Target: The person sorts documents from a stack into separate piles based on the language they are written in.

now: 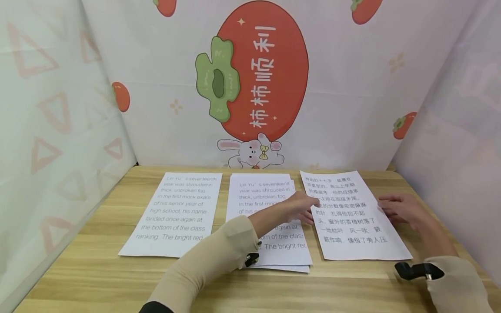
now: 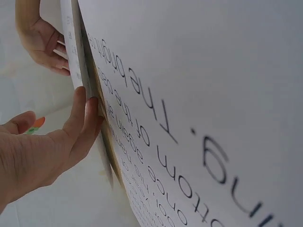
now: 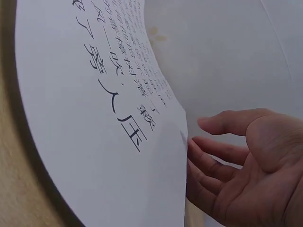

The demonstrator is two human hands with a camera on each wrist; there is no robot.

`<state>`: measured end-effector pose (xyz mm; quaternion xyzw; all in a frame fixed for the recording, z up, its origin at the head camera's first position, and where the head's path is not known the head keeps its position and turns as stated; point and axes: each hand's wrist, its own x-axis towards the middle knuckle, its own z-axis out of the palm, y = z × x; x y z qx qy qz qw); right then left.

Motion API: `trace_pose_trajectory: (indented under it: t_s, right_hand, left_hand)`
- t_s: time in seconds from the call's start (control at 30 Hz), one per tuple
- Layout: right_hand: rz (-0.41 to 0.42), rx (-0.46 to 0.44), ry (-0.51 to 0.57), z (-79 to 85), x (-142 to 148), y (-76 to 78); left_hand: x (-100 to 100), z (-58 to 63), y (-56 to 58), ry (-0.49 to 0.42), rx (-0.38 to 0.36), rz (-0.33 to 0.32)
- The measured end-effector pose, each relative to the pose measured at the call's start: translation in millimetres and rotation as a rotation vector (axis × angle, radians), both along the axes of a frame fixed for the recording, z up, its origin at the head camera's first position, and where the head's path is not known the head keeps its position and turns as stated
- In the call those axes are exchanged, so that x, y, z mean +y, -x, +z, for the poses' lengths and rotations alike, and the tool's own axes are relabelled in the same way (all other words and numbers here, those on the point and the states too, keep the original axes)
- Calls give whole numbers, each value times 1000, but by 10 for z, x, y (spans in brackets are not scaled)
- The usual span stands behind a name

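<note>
Risks, near to far. Left sleeve [image 1: 219, 250] crosses the middle English-text stack [image 1: 283, 237], whose sheets sit offset along their near and right edges; if the cuff or its black clip [image 1: 252, 259] drags, the top sheet probably skews further. Chinese-text sheet [image 1: 348, 217] is over the right part of the worktop [image 1: 274, 287], top edge just short of the back edge, toward the back right corner. The right wrist view shows it bowed. Squeezing both sides inward could buckle or crease it; uneven push would likely twist it, or let one side slip off the fingertips. Too much push away and the far end could run into the fabric backdrop [image 1: 340, 108] behind the back edge. Left English-text sheet [image 1: 180, 213], toward the back left corner, is well apart from both hands; low risk.

Grip: neither hand is clamped. Right hand [image 1: 403, 211] is wide, fingertips against the sheet's right edge, thumb clear of it. Left hand [image 1: 295, 208] is also wide, fingers reaching the left edge, thumb off in the left wrist view. Finger pressure: can't tell.
</note>
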<state>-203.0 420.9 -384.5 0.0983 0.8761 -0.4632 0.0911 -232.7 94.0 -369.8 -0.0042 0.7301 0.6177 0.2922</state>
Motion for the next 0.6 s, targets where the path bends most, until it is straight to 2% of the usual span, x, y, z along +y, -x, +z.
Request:
trace_pose_trajectory:
  t_s: [0.13, 0.27, 0.43, 0.6]
  right_hand:
    - [-4, 12, -42, 21, -19, -10]
    - [-10, 20, -34, 34, -23, -23]
    - [-30, 19, -33, 35, -3, -48]
    - [-32, 9, -70, 46, 14, -62]
  left_hand:
    - [17, 31, -16, 19, 17, 2]
    - [24, 59, -45, 62, 46, -2]
    - [6, 51, -61, 94, 98, -41]
    - [-13, 33, -40, 93, 108, -50]
